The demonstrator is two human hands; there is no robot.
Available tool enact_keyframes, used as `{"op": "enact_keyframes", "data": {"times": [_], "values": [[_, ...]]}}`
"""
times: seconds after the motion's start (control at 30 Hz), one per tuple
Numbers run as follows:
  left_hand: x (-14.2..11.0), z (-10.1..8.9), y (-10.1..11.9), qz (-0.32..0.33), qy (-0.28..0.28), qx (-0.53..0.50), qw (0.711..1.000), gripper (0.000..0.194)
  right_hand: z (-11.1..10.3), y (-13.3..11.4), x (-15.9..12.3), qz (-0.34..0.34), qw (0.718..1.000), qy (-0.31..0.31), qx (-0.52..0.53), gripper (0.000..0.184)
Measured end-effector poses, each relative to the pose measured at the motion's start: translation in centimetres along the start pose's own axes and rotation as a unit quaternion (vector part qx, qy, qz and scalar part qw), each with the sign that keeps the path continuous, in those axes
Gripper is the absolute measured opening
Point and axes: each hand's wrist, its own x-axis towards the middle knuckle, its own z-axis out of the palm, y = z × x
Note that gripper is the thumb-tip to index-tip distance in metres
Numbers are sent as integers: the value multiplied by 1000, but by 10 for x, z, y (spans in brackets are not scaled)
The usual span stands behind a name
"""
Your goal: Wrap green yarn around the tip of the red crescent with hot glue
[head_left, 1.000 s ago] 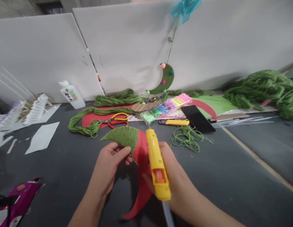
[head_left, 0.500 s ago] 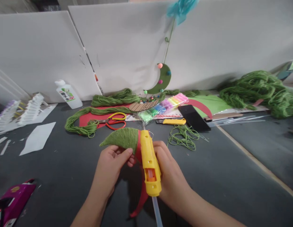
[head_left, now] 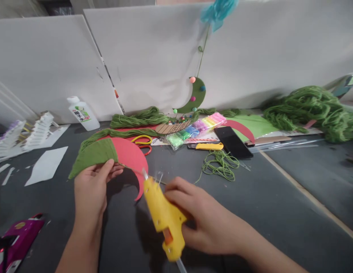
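A red crescent cutout (head_left: pixel 133 153), its left part wrapped in green yarn (head_left: pixel 93 156), is pinched in my left hand (head_left: pixel 93 182) near the edge of the wrapping. My right hand (head_left: pixel 202 216) grips a yellow hot glue gun (head_left: pixel 162 216), with a clear glue stick (head_left: pixel 181 265) poking out of its rear. The gun's nozzle points up beside the right side of the crescent. A strand of yarn runs from my left fingers past the nozzle toward a loose tangle of green yarn (head_left: pixel 220 165).
Behind lie scissors (head_left: pixel 142 141), a yellow utility knife (head_left: pixel 209 146), a black phone (head_left: pixel 233 142) and a packet of coloured pieces (head_left: pixel 196 129). A white bottle (head_left: pixel 84 113) stands back left; a yarn heap (head_left: pixel 315 110) is at right. A purple tool (head_left: pixel 21 242) lies front left.
My left hand has carried the crescent left and turned it, showing more of its red part. The glue gun in my right hand has moved left, down and tilted, away from the wrapped edge.
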Motion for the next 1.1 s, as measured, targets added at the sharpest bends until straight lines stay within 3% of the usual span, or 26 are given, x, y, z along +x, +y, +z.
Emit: {"op": "enact_keyframes", "data": {"times": [0.1, 0.2, 0.27, 0.37, 0.47, 0.5, 0.53, 0.63, 0.7, 0.83, 0.9, 0.97, 1.1], "values": [[-3, 4, 2, 18, 34, -44, 998, 17, 6, -1, -3, -32, 993, -116, -14, 25], [-5, 4, 5, 66, 70, -65, 993, 11, 19, 8, -3, 11, 989, -132, -65, 17], [-6, 4, 6, 63, 48, -77, 994, 8, 27, 17, 1, 34, 990, -99, -95, 21], [-10, 5, 8, -10, -33, -85, 996, 8, 30, 24, 8, 43, 987, -38, -153, 29], [-20, 11, 9, -69, -89, -69, 991, 10, 24, 18, 9, 7, 985, 12, -174, 16], [-24, 14, 9, -78, -102, -55, 990, 10, 22, 14, 7, -20, 987, 29, -160, 10], [-28, 17, 9, -87, -120, -37, 988, 10, 19, 9, 5, -51, 988, 53, -134, 15], [-41, 24, 8, -106, -180, 22, 978, 12, 13, -4, -8, -107, 971, 209, -53, 19], [-47, 28, 7, -109, -212, 47, 970, 14, 7, -9, -18, -107, 949, 296, -16, 17], [-51, 30, 6, -89, -203, 72, 972, 14, -2, -8, -27, -71, 923, 374, 54, 20], [-52, 30, 6, -81, -195, 83, 974, 13, 1, -7, -21, -32, 930, 366, 22, 14], [-53, 31, 8, -80, -199, 96, 972, 13, 10, -4, -11, 13, 956, 293, -24, 6], [-59, 34, 11, -74, -214, 137, 964, 14, 33, 1, 5, 93, 975, 198, -31, 15]]}}
